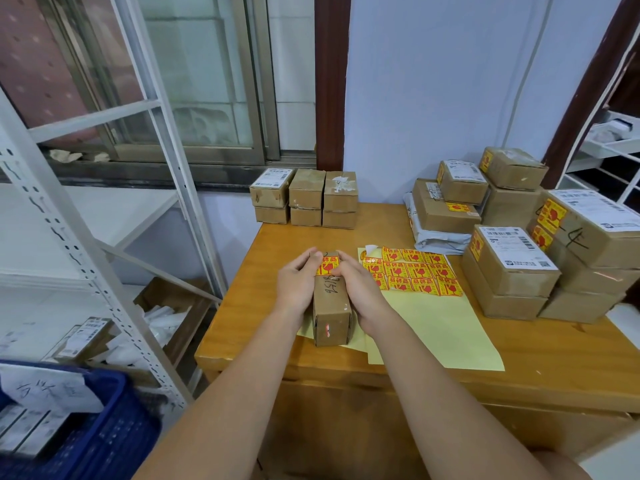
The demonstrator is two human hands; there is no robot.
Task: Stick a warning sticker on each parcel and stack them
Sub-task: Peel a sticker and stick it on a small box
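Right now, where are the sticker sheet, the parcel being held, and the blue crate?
sticker sheet [415, 271]: head view, middle of the stickers.
held parcel [331, 303]: head view, its top face.
blue crate [114, 441]: head view, its mesh wall.

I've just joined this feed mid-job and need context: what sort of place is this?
Probably a small parcel-packing or dispatch room. Stacks of labelled cardboard parcels sit on a wooden table beside a sheet of warning stickers, with metal storage shelving at the left.
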